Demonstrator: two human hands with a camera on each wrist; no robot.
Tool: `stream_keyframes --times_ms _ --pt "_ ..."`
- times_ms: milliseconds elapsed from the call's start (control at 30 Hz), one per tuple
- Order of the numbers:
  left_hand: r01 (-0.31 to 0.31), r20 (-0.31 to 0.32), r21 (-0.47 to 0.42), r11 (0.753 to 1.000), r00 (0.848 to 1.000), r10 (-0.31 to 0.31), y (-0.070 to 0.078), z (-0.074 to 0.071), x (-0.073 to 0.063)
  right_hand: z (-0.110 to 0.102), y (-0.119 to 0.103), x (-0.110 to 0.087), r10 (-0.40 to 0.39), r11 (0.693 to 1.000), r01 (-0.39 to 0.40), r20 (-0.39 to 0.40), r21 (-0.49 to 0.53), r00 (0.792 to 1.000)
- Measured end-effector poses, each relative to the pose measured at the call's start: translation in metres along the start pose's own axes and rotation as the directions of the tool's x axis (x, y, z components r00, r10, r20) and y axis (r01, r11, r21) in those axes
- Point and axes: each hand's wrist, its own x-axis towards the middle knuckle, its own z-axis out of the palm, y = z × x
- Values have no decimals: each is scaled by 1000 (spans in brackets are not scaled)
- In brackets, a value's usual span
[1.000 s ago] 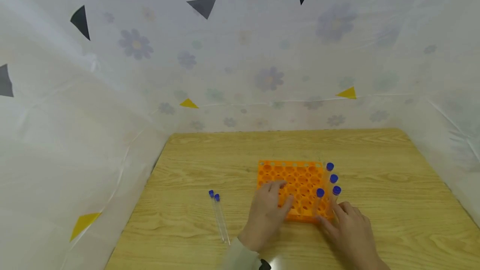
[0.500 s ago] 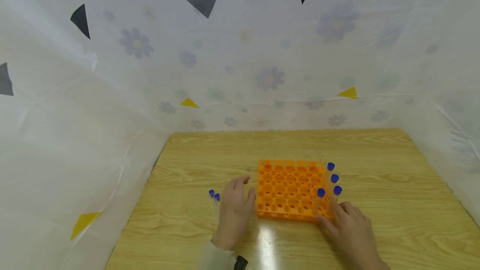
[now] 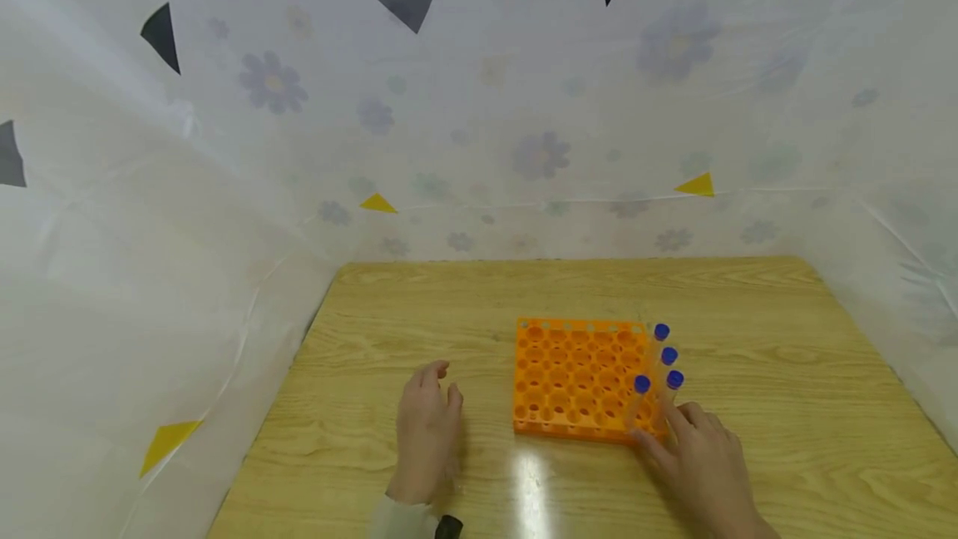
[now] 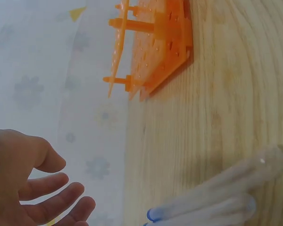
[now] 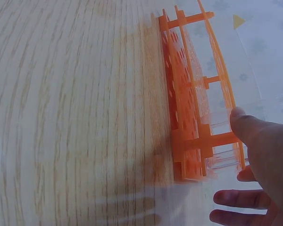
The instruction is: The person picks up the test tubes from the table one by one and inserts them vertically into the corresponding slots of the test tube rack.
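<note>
An orange test tube rack (image 3: 580, 381) stands on the wooden table. Several clear tubes with blue caps (image 3: 669, 355) stand upright in its right end. At the front right corner, my right hand (image 3: 699, 460) grips the rack, thumb (image 5: 245, 123) on the front edge and index finger round the end. My left hand (image 3: 427, 431) hovers left of the rack, fingers loosely bent and holding nothing. Two capped test tubes (image 4: 212, 193) lie on the table close by it; in the head view that hand covers most of them.
The wooden table (image 3: 419, 298) is enclosed by pale flowered sheeting (image 3: 479, 131) at the back and both sides. Yellow and dark triangles mark the sheeting. My left wrist wears a black band (image 3: 449, 526).
My left hand has moved left from over the rack to above the two lying tubes, now covering them in the head view. The right hand has stayed at the rack's corner.
</note>
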Motion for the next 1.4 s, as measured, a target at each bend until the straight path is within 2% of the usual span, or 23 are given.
stream_keyframes --times_ms 167,300,467,667,767,933,1200,1400 --pt "38 30 -4 999 999 -38 -16 -2 -4 1 1 1 5 1000 -4 6 -5 1000" --pt "104 73 -17 994 992 -102 -26 -2 -9 2 1 2 7 1000 -7 9 -7 1000" --pt "190 129 -14 982 974 -187 -33 1 -12 2 2 2 4 1000 -4 9 -11 1000" --pt "261 195 14 965 946 -259 -38 7 -15 3 2 1 -2 1000 2 -4 -9 1000" --pt "271 202 17 962 942 -269 -40 10 -17 3 1 2 2 1000 -2 3 -8 1000" --pt "262 203 23 965 944 -261 -43 12 -19 2 0 2 21 1000 -21 31 -7 999" --pt "272 224 40 961 935 -274 -44 13 -21 1 0 3 29 1000 -29 51 -3 998" --pt "282 236 43 958 929 -284 -44 12 -20 1 0 2 18 1000 -18 32 -5 999"
